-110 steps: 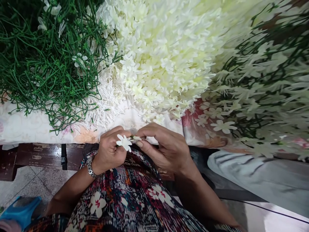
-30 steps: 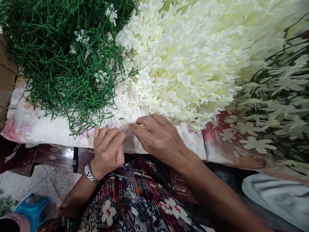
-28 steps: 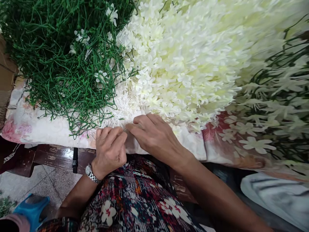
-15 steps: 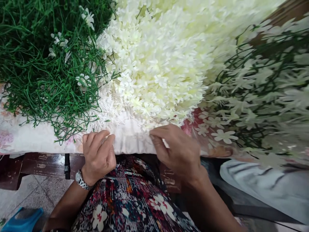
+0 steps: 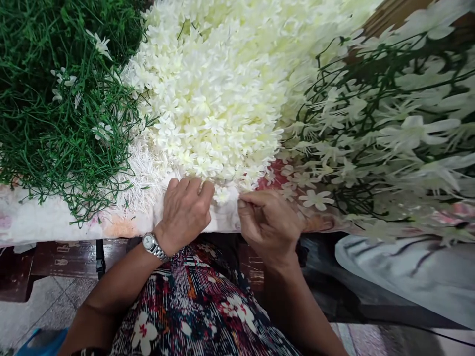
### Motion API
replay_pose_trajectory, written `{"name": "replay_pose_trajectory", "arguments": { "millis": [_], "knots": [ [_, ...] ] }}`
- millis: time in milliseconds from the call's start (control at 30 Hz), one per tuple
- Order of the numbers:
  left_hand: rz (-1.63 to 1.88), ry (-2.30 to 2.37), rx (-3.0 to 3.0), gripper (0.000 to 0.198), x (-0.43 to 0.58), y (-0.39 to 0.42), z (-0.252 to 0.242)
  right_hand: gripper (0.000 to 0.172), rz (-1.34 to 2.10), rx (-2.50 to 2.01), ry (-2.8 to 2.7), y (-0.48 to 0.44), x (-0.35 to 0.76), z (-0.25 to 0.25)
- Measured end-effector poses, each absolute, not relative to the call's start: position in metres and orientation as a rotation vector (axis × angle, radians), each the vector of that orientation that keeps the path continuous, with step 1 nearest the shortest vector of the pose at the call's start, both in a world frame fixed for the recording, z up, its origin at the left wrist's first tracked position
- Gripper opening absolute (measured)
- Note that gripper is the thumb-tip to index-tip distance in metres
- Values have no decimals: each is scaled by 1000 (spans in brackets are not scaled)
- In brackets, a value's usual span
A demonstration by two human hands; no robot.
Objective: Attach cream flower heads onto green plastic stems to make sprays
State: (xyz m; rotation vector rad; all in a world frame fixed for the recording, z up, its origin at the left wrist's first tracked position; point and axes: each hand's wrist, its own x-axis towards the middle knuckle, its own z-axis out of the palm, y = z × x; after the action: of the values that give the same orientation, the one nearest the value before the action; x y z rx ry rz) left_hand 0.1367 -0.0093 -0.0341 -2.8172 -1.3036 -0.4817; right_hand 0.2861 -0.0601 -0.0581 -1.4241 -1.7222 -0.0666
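Observation:
My left hand, with a watch on its wrist, is closed at the front edge of the pile of cream-white artificial blossoms. My right hand is pinched, thumb against forefinger, a little to its right. What either hand holds, if anything, is hidden or too small to make out. Between them a small white blossom shows close to my left fingers; whether it is held I cannot tell. Thin white stamen strands lie in a heap left of my left hand, on the flowered tablecloth.
A tangled heap of green plastic stems covers the left side. White flowers on green stems are massed at the right, near a pale-clothed knee. Below the table edge are a dark wooden bench and a blue plastic item.
My left hand has moved right and forward, closer to my right hand and the blossoms. My right hand keeps its pinch in nearly the same place. The view has shifted slightly right.

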Motion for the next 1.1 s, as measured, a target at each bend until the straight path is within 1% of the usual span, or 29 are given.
{"name": "replay_pose_trajectory", "arguments": {
  "millis": [100, 200, 300, 367, 433, 500, 567, 667, 800, 867, 967, 1100],
  "knots": [
    [-558, -1329, -2798, 15, 136, -9, -35, 23, -43, -1429, -1751, -60, 286, -61],
    [-813, -1454, -2835, 17, 127, -12, -32, 23, -34, -1421, -1736, -61, 286, -59],
    [-1279, -1675, -2977, 13, 116, -18, -28, 23, 32, -1378, -1716, -62, 282, -53],
    [-1637, -1902, -3017, 11, 110, -22, -27, 23, 172, -1324, -1712, -63, 275, -47],
    [-1967, -2163, -2950, 8, 106, -25, -29, 23, 338, -1246, -1727, -63, 264, -41],
    [-2255, -2375, -2796, 5, 103, -28, -32, 22, 434, -1173, -1762, -63, 254, -36],
    [-2492, -2498, -2626, 2, 101, -30, -35, 21, 450, -1148, -1802, -61, 246, -32],
    [-2718, -2566, -2455, 3, 98, -33, -38, 18, 436, -1162, -1830, -60, 241, -29],
    [-2860, -2483, -2415, 7, 95, -35, -39, 18, 427, -1177, -1825, -61, 241, -26],
    [-2836, -2399, -2467, 8, 94, -35, -39, 18, 417, -1185, -1839, -61, 241, -25],
    [-2628, -2281, -2591, 9, 94, -36, -38, 17, 398, -1181, -1893, -60, 239, -24],
    [-2180, -2221, -2770, 11, 91, -39, -35, 15, 347, -1218, -1941, -60, 235, -25]
  ]
}}
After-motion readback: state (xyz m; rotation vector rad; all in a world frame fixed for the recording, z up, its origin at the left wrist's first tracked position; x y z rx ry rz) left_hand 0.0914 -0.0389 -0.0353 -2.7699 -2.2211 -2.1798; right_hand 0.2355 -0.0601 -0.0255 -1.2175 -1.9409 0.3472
